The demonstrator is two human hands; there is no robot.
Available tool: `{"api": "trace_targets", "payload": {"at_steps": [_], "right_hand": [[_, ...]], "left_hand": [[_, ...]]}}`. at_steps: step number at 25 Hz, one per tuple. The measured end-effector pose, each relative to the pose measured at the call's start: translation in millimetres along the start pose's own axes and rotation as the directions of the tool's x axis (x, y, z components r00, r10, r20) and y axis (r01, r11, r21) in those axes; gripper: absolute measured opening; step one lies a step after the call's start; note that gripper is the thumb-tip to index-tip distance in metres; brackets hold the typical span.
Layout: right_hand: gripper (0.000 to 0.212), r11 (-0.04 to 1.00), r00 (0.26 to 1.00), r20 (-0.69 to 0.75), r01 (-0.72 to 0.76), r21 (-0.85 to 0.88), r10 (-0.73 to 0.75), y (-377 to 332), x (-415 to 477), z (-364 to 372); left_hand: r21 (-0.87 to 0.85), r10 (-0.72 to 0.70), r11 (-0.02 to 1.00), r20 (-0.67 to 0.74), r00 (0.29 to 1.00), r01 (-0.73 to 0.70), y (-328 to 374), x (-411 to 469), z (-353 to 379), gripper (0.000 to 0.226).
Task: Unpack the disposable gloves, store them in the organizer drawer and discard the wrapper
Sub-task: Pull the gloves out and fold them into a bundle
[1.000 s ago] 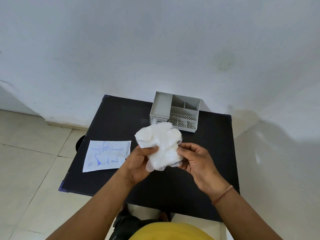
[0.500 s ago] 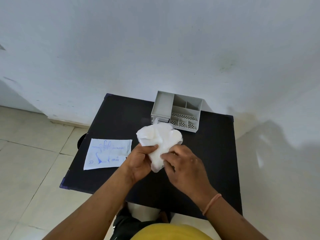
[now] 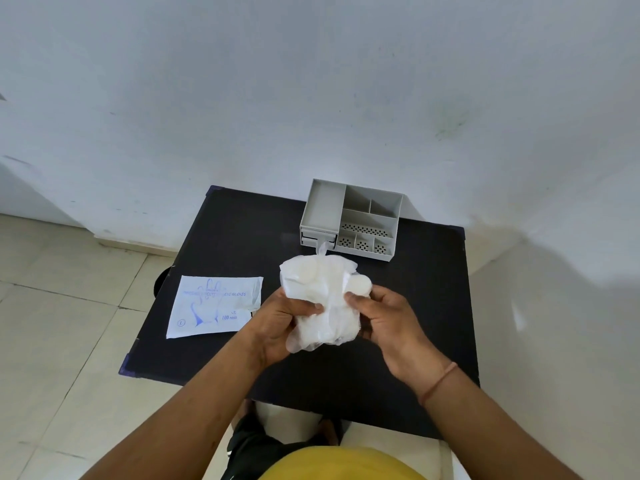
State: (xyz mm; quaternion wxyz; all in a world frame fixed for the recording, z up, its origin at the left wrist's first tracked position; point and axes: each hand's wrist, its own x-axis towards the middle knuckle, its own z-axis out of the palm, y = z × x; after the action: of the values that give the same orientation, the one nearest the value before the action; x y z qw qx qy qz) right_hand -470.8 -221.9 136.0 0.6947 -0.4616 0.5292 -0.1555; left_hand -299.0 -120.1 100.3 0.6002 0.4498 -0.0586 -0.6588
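Observation:
A crumpled wad of translucent white disposable gloves (image 3: pixel 320 294) is held above the middle of the black table (image 3: pixel 235 237). My left hand (image 3: pixel 280 327) grips its left side, thumb pressed on the front. My right hand (image 3: pixel 384 317) pinches its right edge with thumb and fingers. The flat white wrapper (image 3: pixel 214 306) with blue print lies on the table to the left of my hands. The grey organizer (image 3: pixel 351 220) stands at the table's far edge, its small drawers on the lower left front shut.
A white wall rises right behind the table. Pale floor tiles (image 3: pixel 62 323) spread to the left. A dark round object (image 3: pixel 161 284) shows under the table's left edge. My yellow shirt fills the bottom of the view.
My right hand has come off the front of the glove wad and moved to its right edge. The wad has spread a little wider. The wrapper and organizer stay put.

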Motion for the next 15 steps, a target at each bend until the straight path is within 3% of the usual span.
{"api": "trace_targets", "payload": {"at_steps": [1, 3, 4, 6, 9, 10, 11, 13, 15], "right_hand": [[0.018, 0.953, 0.977, -0.067, 0.179, -0.243, -0.2, 8, 1, 2], [0.026, 0.596, 0.793, -0.045, 0.419, -0.685, -0.608, 26, -3, 5], [0.031, 0.415, 0.706, 0.035, 0.455, -0.787, -0.708, 31, -5, 6], [0.036, 0.23, 0.641, 0.156, 0.476, -0.849, -0.751, 35, -11, 10], [0.049, 0.033, 0.678, 0.352, 0.485, -0.874, -0.646, 34, -19, 19], [0.051, 0.045, 0.688, 0.391, 0.523, -0.851, -0.611, 33, -22, 20], [0.051, 0.142, 0.7, 0.39, 0.572, -0.808, -0.599, 30, -22, 18], [0.042, 0.522, 0.752, 0.251, 0.619, -0.587, -0.609, 24, -23, 12], [0.044, 0.832, 0.859, -0.036, 0.483, -0.272, -0.511, 17, -18, 5]], "left_hand": [[0.023, 0.001, 1.0, -0.001, 1.0, -0.001, -1, 1, 1, 0.062], [0.026, -0.009, 1.0, -0.01, 1.0, 0.01, -3, 1, 3, 0.063], [0.017, -0.015, 1.0, -0.032, 0.999, 0.016, -5, 0, 4, 0.061], [-0.029, -0.025, 0.999, -0.014, 1.0, 0.025, -7, -2, 8, 0.055], [-0.137, -0.032, 0.99, 0.076, 0.997, 0.042, -9, -6, 13, 0.036], [-0.15, -0.033, 0.988, 0.076, 0.997, 0.044, -9, -8, 14, 0.036], [-0.154, -0.032, 0.987, 0.061, 0.998, 0.041, -10, -8, 12, 0.04], [-0.139, -0.015, 0.99, 0.033, 0.999, 0.02, -13, -7, 4, 0.053], [-0.089, -0.005, 0.996, -0.021, 1.0, 0.003, -13, -4, -3, 0.064]]}}
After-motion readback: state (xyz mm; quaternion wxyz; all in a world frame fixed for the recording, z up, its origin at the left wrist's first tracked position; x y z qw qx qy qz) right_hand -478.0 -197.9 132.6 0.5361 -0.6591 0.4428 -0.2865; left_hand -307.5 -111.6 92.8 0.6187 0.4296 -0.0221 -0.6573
